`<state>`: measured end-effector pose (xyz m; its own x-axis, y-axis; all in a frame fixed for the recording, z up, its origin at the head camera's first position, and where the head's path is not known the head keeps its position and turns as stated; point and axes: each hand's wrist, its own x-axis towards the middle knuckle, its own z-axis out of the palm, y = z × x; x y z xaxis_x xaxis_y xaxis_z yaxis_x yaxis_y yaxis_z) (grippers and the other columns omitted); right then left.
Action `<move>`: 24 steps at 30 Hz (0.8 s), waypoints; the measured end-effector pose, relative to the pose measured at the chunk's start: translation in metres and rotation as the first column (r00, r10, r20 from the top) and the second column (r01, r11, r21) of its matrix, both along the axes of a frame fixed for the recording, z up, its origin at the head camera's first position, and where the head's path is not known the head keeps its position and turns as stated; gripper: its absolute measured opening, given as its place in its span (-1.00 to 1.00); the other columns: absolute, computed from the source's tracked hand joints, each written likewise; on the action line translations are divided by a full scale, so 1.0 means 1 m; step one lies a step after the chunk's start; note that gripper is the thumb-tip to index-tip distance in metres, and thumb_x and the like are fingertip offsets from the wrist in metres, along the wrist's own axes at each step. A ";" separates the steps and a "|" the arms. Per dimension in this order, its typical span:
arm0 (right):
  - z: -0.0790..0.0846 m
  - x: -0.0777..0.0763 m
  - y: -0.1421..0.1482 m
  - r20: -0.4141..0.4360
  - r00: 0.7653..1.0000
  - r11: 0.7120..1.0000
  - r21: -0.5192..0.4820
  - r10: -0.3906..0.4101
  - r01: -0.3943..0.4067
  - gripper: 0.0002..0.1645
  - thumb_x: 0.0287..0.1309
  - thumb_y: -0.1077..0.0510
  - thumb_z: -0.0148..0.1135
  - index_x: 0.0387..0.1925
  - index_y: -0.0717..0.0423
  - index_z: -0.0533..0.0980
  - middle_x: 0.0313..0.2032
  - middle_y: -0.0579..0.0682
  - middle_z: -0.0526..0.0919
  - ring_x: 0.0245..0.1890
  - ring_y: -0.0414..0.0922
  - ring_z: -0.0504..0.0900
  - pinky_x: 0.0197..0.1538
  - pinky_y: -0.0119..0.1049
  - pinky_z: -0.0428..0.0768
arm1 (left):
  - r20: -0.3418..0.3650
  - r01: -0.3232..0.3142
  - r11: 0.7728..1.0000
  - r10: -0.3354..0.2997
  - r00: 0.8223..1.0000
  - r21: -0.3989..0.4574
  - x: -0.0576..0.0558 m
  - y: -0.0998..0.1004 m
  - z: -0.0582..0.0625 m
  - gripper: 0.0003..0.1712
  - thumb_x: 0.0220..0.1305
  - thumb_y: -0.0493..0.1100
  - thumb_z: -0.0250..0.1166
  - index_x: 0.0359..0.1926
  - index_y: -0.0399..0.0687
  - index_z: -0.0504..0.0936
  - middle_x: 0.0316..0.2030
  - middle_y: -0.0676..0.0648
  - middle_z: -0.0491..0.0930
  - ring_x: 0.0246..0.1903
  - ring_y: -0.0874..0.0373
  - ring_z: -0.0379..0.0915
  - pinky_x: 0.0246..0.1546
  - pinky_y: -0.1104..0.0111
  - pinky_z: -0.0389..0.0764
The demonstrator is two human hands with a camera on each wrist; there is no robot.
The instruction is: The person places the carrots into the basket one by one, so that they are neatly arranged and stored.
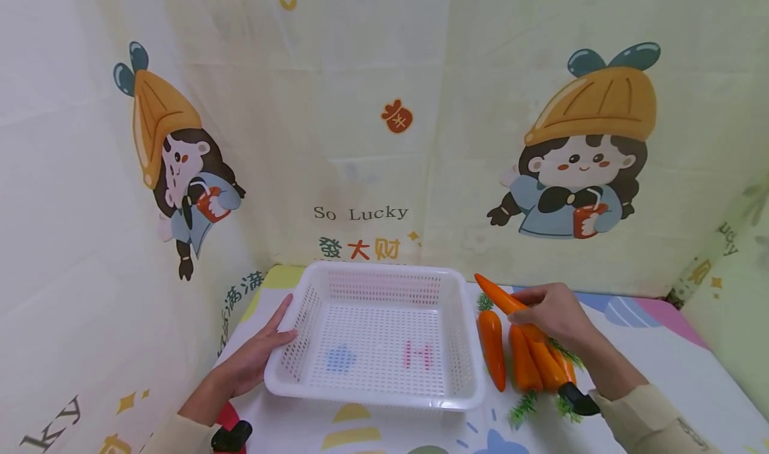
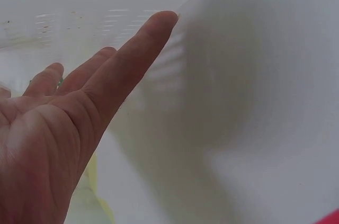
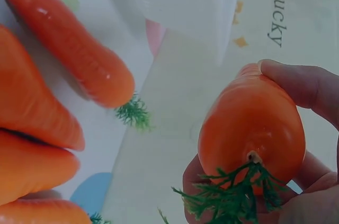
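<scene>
One orange carrot (image 1: pixel 501 297) is pinched between the thumb and fingers of the right hand (image 1: pixel 555 314), to the right of the white perforated basket (image 1: pixel 375 404). Its long axis is slanted: the narrow tip is directed forward and left, near the basket's far right corner, and the leafy top (image 3: pixel 241 195) is turned back toward the wrist. A loose carrot (image 1: pixel 492 350) is noted beside the right rim. The opposite rim is touched by the left hand (image 1: pixel 255 360), fingers extended. The tip's height over the rim cannot be determined.
</scene>
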<state>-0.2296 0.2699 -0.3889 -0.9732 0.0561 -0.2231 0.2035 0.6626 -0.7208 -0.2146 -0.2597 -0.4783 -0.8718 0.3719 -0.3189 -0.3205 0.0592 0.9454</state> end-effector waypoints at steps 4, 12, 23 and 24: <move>0.000 -0.004 -0.005 0.000 1.000 1.000 -0.018 0.014 -0.014 -0.38 0.10 0.20 0.53 0.21 0.30 0.61 0.10 0.33 0.68 -0.11 0.05 0.65 -0.11 -0.18 0.80 | 0.010 0.003 1.000 -0.003 1.000 0.007 0.000 -0.001 0.000 -0.05 0.61 0.06 0.05 0.58 0.79 -0.45 0.70 -0.09 -0.24 0.50 -0.13 0.27 0.33 0.06 0.58; 0.000 -0.006 -0.015 0.010 1.000 1.000 -0.023 -0.003 0.003 -0.33 0.05 0.19 0.55 0.24 0.22 0.61 0.15 0.28 0.68 -0.17 0.00 0.69 -0.06 -0.15 0.81 | -0.004 0.036 0.999 -0.036 0.999 0.019 -0.003 -0.001 -0.001 -0.04 0.62 0.07 0.04 0.59 0.74 -0.49 0.70 -0.11 -0.26 0.50 -0.13 0.28 0.34 0.08 0.57; 0.003 -0.012 -0.034 -0.006 1.000 0.998 -0.059 0.022 -0.023 -0.37 0.04 0.26 0.55 0.20 0.24 0.63 0.08 0.25 0.72 -0.11 0.05 0.68 -0.08 -0.17 0.81 | 0.000 0.019 1.000 -0.019 1.000 0.018 0.000 0.000 0.000 -0.02 0.60 0.06 0.08 0.59 0.75 -0.46 0.69 -0.12 -0.20 0.50 -0.22 0.28 0.34 -0.06 0.57; 0.003 -0.013 -0.035 -0.004 1.000 0.998 -0.062 0.024 -0.024 -0.37 0.04 0.25 0.55 0.21 0.23 0.63 0.08 0.24 0.72 -0.11 0.06 0.68 -0.07 -0.17 0.80 | -0.002 0.022 1.000 -0.022 1.000 0.019 0.000 0.000 0.000 -0.03 0.61 0.06 0.07 0.59 0.76 -0.47 0.70 -0.12 -0.20 0.51 -0.22 0.28 0.34 -0.06 0.57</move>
<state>-0.2424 0.2345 -0.3856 -0.9749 0.0191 -0.2219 0.1854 0.6213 -0.7613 -0.2149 -0.2600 -0.4783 -0.8639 0.3967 -0.3104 -0.3181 0.0481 0.9468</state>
